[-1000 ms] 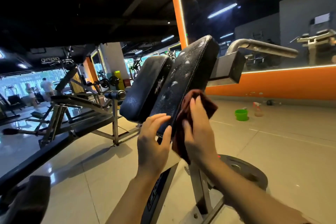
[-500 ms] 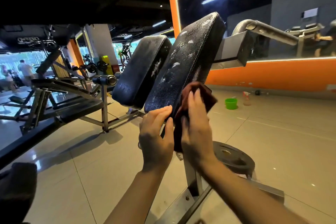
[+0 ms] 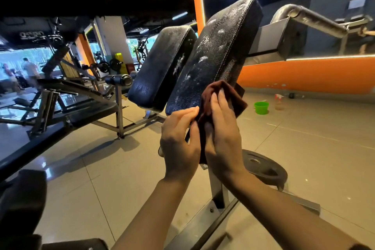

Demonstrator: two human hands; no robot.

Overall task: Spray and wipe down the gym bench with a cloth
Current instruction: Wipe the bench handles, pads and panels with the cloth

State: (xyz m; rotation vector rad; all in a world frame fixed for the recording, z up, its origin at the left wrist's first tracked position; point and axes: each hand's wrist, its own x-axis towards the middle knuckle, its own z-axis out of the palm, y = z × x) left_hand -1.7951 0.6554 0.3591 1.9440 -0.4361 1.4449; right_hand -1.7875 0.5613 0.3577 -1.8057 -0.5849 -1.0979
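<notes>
Right hand (image 3: 220, 128): fingers straight and together, flat against a dark maroon cloth (image 3: 233, 97), pressing it onto the lower right edge of the near pad (image 3: 213, 55). Cloth is soft, crumpled, folded over the pad's rim; part of it hangs down between the two hands.

Left hand (image 3: 179, 140): fingers lightly bent, tips resting on the pad's bottom edge just beside the cloth. Thumb side touches the hanging cloth; cannot tell whether it pinches it.

Near pad: black, grained vinyl, rounded rectangular slab, tilted steeply. Stitched seam along the right side. Surface flecked with white foamy spray droplets, densest mid-pad. A second black pad (image 3: 160, 69) sits just beside it to the left, same shape, glossy, with one white smear.

Frame: square grey steel tube behind the pads, joined to a bent round bar (image 3: 308, 19), dull metal. Upright post below the hands, steel floor rail (image 3: 203, 229). Black round weight plate (image 3: 263, 166) sits by the post.

Floor: pale glossy tiles. Green bucket (image 3: 261, 107) and spray bottle (image 3: 279, 102) stand well apart from the pads, near the orange wall (image 3: 304, 77).
</notes>
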